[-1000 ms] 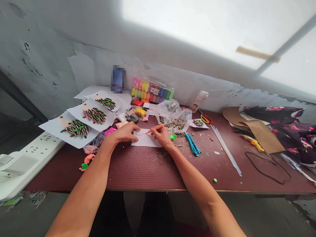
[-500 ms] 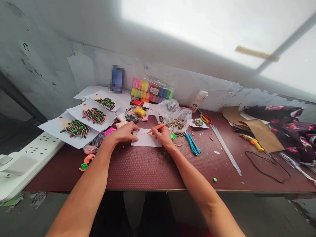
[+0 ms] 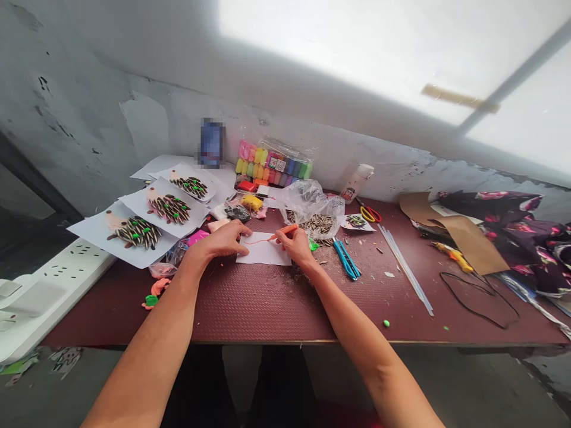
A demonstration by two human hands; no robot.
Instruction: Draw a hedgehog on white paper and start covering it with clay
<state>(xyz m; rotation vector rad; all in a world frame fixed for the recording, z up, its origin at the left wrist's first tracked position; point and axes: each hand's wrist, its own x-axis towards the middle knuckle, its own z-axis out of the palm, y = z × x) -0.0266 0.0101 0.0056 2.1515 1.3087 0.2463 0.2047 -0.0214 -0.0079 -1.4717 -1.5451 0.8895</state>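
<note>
A small white sheet of paper (image 3: 263, 257) lies on the table in front of me, with a thin orange line drawn across its upper part. My left hand (image 3: 226, 239) rests at the paper's left edge, thumb and fingers apart, steadying nothing else. In my right hand (image 3: 294, 245) is an orange marker pen (image 3: 285, 229), gripped between thumb and fingers. Its tip points left and touches the paper, or nearly so, at the line's right end. Just behind that hand, a clear plastic bag (image 3: 307, 199) spills striped sunflower seeds (image 3: 317, 224).
Paper sheets with seed hedgehogs (image 3: 138, 230) overlap at left beside a white power strip (image 3: 66, 276). Coloured clay packs (image 3: 274, 166) lean on the wall. To the right are blue-handled pliers (image 3: 347, 261), scissors (image 3: 371, 213), clear glue sticks (image 3: 405, 270) and a yellow glue gun (image 3: 457, 257).
The view has shifted slightly. Both hands stay almost in place, and the marker pen remains at the right end of the orange line.
</note>
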